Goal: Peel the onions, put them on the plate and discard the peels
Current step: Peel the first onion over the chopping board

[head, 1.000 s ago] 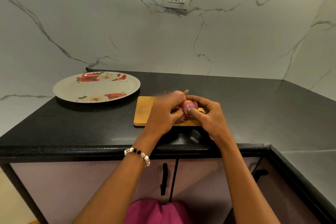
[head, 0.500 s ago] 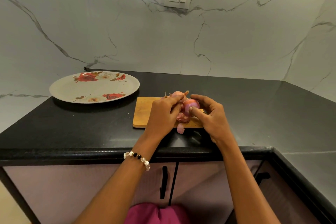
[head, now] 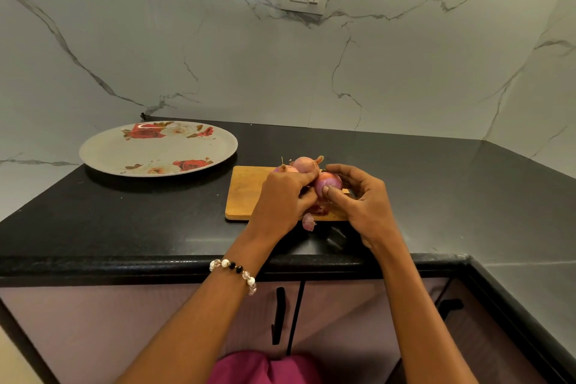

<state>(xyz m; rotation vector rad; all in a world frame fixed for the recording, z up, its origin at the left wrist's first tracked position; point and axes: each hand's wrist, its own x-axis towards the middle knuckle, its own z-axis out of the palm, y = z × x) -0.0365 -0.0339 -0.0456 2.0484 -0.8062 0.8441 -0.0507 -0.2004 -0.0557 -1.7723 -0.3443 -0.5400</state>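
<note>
At about ten o'clock from your hands sits the floral plate (head: 103, 151), bare of onions, its near rim close to where the black counter (head: 124, 218) ends on the left. Between the plate and the wooden cutting board (head: 244, 193) you have a strip of bare counter to carry across.

Your left hand (head: 282, 199) is curled over the board, fingertips pinching at the skin of the onion (head: 327, 182) you are working on; just what it holds beneath the fingers is hidden. Two more onions with dry skins on rest at twelve o'clock from it: one (head: 307, 164) in plain sight, another (head: 285, 169) partly behind your knuckles. A loose peel (head: 308, 221) lies at six o'clock of the held onion, off the board's near edge and on the counter, with more scraps on the board under your hands.

Your right hand (head: 364, 206) cups the onion from three o'clock, thumb pressed on its front, fingers curled behind.

You look to be mid-peel on the first onion, with placing and discarding not yet begun. The next move likely calls for turning the onion in your right hand while the left strips skin away. To the right the counter runs open toward the corner; the front edge lies close at six o'clock, so keep the peels from sliding off.
</note>
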